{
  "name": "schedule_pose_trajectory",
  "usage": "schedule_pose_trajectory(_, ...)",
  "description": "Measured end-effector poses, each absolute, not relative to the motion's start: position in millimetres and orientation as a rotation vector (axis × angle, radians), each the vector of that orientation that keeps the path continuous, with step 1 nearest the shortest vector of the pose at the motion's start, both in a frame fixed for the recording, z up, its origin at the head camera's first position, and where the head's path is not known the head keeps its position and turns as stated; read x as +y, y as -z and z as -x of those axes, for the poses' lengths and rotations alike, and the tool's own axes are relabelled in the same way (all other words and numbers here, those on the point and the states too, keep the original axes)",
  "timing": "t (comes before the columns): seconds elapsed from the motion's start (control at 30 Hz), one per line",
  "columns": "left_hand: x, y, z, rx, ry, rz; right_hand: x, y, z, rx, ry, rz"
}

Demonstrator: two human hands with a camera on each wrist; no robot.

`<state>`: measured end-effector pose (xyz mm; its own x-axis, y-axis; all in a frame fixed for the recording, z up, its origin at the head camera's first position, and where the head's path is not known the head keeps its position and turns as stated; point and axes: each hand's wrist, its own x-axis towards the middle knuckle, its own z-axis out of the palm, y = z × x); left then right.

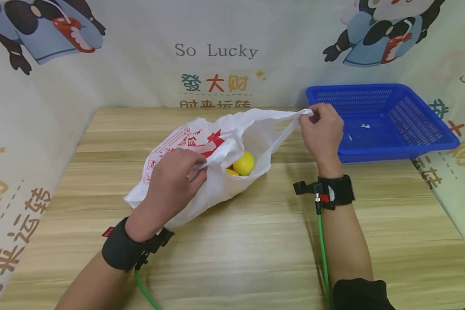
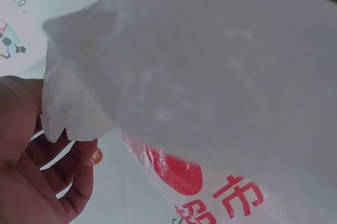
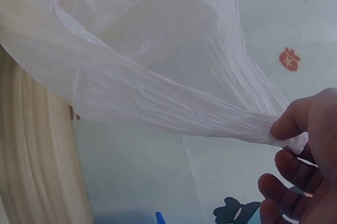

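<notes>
Pinching bag (image 1: 234, 144) with fingers of left hand (image 1: 174, 183) and right hand (image 1: 324, 132), holding it agape, baring yellow fruit (image 1: 243, 163), near basket (image 1: 399, 152) at far right corner of desk (image 1: 232, 267)

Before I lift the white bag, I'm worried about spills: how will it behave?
The bag is probably floppy: its thin, translucent plastic wrinkles and sags. The round yellow thing near its opening might roll out if tilted.
</notes>
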<state>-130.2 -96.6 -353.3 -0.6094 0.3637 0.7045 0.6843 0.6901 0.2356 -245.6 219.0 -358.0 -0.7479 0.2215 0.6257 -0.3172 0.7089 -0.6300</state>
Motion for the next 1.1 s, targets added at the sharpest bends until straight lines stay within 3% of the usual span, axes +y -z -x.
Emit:
schedule_pose_trajectory(0.37, -100, 341, 160, -2.375, 0.758, 0.561, 222, 351, 241, -2.125, -1.027, -0.147)
schedule_pose_trajectory(0.73, -99, 338, 184, -2.297, 0.858, 0.491, 221, 330, 222, -2.014, -1.115, -0.145)
schedule_pose_trajectory(1.1, -95, 337, 186, -2.285, 0.965, 0.437, 202, 319, 196, -1.93, -1.165, -0.433)
